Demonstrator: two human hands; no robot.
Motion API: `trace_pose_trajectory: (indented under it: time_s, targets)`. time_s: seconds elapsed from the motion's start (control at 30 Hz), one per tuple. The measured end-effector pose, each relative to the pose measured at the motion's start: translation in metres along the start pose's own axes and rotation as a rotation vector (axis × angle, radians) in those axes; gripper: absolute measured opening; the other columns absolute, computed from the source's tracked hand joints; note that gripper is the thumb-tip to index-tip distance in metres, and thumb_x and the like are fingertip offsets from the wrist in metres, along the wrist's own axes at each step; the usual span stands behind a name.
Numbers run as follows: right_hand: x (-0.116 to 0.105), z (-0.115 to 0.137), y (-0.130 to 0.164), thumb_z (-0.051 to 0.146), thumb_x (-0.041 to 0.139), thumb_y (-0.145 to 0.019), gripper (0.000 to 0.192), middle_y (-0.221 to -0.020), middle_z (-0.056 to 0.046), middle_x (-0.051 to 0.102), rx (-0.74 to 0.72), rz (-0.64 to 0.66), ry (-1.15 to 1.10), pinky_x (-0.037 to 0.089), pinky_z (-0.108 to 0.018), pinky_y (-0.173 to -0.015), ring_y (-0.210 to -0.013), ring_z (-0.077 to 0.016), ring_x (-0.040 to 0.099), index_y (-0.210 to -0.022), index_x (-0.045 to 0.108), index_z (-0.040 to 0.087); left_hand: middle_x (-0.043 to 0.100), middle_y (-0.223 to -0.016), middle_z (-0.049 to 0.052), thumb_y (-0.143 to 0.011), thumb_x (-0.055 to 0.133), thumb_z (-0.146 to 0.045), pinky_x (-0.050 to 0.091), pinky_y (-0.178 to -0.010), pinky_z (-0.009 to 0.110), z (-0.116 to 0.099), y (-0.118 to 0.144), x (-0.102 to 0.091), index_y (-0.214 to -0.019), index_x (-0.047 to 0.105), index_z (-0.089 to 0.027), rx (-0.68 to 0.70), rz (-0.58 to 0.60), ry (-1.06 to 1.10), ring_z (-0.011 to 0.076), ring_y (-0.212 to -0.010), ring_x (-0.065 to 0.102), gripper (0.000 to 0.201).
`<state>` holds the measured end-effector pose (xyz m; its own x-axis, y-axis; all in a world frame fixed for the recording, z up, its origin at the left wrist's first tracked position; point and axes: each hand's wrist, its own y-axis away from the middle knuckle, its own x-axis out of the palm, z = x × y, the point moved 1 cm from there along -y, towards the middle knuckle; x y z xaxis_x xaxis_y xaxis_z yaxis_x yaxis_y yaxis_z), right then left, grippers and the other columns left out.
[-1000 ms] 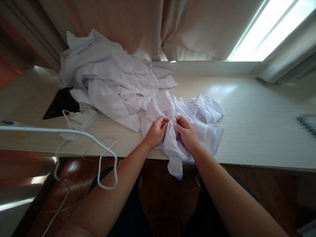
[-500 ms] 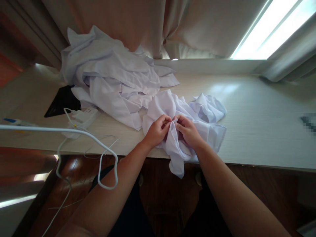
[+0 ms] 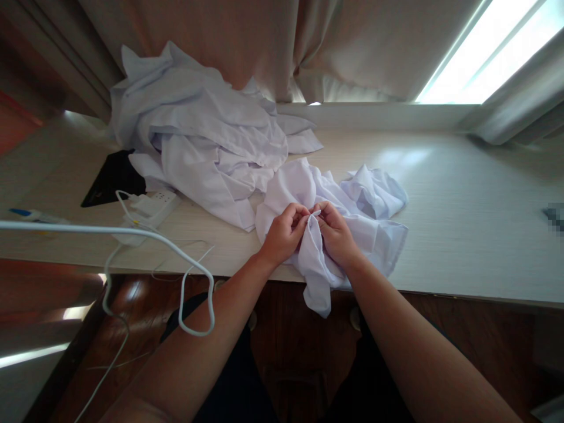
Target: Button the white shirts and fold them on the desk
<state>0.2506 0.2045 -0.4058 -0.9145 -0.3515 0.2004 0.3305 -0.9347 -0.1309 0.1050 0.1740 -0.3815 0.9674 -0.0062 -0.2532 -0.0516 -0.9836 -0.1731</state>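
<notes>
A crumpled white cloth garment [image 3: 291, 183] lies at the front edge of the pale table, and one end of it hangs over the edge. My left hand [image 3: 286, 230] is closed, pinching a fold of this garment between thumb and fingers. Right beside it, my right hand [image 3: 335, 230] pinches the same fold, so the fingertips of both hands nearly meet. A small tip of cloth sticks up between them. What lies inside the fold is hidden by the fingers.
Behind and left is a large heap of white cloth [image 3: 198, 117]. A black flat item [image 3: 112, 179], a white power strip [image 3: 158, 205] and a blue-tipped item [image 3: 26, 214] lie on the table [image 3: 462, 223]. A white cable [image 3: 189, 258] loops across the left foreground. Curtains [image 3: 374, 47] hang behind.
Both hands keep pinching the same fold with only slight finger movement. The whole view has shifted a little.
</notes>
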Motion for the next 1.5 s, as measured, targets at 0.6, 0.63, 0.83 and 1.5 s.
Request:
trace_pose_trajectory:
  time_s: [0.6,0.63,0.83,1.5]
  targets:
    - [0.006,0.001,0.000,0.037,0.074,-0.079,0.026,-0.084,0.002,0.055,0.067,-0.062,-0.191,0.044,-0.025,-0.066,-0.071,-0.0124,0.051,-0.091,0.055,0.024,0.065,-0.087,0.002,-0.095,0.055,-0.039,0.044,-0.071,0.022,-0.003,0.003,0.002,-0.096,0.056,-0.019,0.009,-0.067,0.005,0.0129,-0.076,0.059,0.020]
    - [0.005,0.002,0.000,0.038,0.075,-0.078,0.028,-0.084,0.002,0.055,0.098,-0.037,-0.219,0.044,-0.025,-0.064,-0.069,-0.0123,0.051,-0.092,0.055,0.025,0.064,-0.087,0.002,-0.095,0.055,-0.039,0.044,-0.070,0.022,-0.003,0.003,0.002,-0.097,0.056,-0.019,0.003,-0.059,0.015,0.0130,-0.077,0.059,0.020]
    - [-0.003,0.008,-0.004,0.040,0.078,-0.076,0.031,-0.083,0.002,0.057,0.184,0.093,-0.235,0.046,-0.025,-0.065,-0.069,-0.0119,0.053,-0.090,0.057,0.023,0.063,-0.086,0.001,-0.094,0.055,-0.042,0.044,-0.068,0.021,-0.001,0.002,-0.002,-0.097,0.057,-0.018,-0.030,-0.002,0.067,0.0130,-0.076,0.058,0.024]
    - [-0.010,0.006,-0.003,0.045,0.080,-0.075,0.036,-0.078,0.002,0.056,0.224,0.181,-0.151,0.045,-0.026,-0.060,-0.065,-0.0126,0.052,-0.092,0.055,0.024,0.063,-0.086,0.001,-0.096,0.049,-0.037,0.043,-0.073,0.024,0.000,0.003,-0.010,-0.099,0.059,-0.020,0.069,0.118,-0.094,0.0146,-0.077,0.058,0.020]
